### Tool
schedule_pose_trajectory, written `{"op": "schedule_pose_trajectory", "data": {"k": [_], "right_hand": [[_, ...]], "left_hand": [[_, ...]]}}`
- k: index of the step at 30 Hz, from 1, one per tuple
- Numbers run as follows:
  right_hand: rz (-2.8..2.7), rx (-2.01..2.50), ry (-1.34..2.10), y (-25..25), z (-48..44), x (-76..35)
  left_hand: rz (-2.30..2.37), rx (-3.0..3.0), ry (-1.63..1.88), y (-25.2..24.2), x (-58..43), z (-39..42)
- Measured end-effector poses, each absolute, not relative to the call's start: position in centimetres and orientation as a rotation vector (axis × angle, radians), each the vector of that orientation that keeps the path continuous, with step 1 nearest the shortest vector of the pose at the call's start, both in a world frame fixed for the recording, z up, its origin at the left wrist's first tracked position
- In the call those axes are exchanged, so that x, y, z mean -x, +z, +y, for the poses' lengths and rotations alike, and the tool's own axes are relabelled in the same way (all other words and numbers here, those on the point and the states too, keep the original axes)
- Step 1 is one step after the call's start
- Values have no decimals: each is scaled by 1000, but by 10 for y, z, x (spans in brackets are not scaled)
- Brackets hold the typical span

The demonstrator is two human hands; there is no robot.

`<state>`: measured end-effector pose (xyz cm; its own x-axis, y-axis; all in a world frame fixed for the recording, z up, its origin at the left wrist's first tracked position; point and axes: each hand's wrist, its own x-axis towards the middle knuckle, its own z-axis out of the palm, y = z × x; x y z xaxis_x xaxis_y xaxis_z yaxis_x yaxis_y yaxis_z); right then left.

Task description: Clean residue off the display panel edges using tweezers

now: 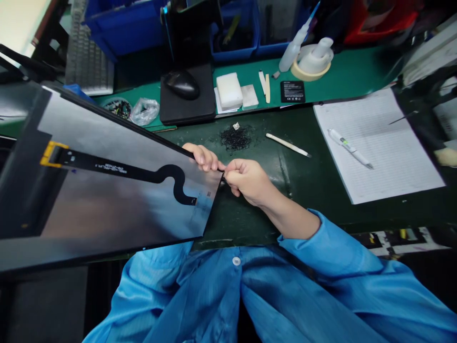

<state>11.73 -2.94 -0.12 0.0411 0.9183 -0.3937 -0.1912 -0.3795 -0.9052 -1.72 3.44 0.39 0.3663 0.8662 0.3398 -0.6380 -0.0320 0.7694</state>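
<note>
Left fingers (205, 158) grasp the panel (107, 209), frame left, by its upper edge. Right fingers (235, 175) pinch together at its mid-frame corner, what they hold unclear.

Shows, on the right of the counter (307, 171), a lined paper sheet (389, 157) with a white pen (350, 148) lying on it. Carries, along the green strip (342, 88) behind, a black mouse (181, 85) on a black pad (187, 112), a white block (229, 90) beside a flatter pale block (249, 96), and a squeeze bottle (292, 53) next to a cream tape roll (310, 75). Includes, farther back, a keyboard (84, 59) at left, blue bins (128, 33) around the middle and a red bin (380, 35) at right.
</note>
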Motion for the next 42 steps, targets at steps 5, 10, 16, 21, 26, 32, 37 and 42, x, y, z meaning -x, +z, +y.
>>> {"op": "schedule_pose_trajectory", "data": {"k": [5, 10, 16, 21, 26, 32, 37, 42], "right_hand": [[-787, 1363, 1533, 3, -30, -118], [-794, 1320, 1559, 9, -31, -119], [-823, 1204, 1606, 11, -31, -121], [-804, 1155, 1593, 13, -31, -123], [-824, 1120, 1620, 14, -32, -124], [-868, 1107, 1714, 15, -35, -123], [-913, 1041, 1773, 13, -38, -124], [-1019, 1058, 1811, 13, -39, -125]], "left_hand": [[223, -994, 1202, -6, 25, 46], [311, -949, 1175, -27, 32, 58], [397, -758, 1210, -33, 37, 45], [394, -645, 1205, -29, 33, 36], [250, -508, 1194, -20, 26, 30], [235, -540, 1059, -11, 31, 30], [312, -606, 1100, -4, 48, 27], [312, -601, 1020, -5, 52, 34]]}}
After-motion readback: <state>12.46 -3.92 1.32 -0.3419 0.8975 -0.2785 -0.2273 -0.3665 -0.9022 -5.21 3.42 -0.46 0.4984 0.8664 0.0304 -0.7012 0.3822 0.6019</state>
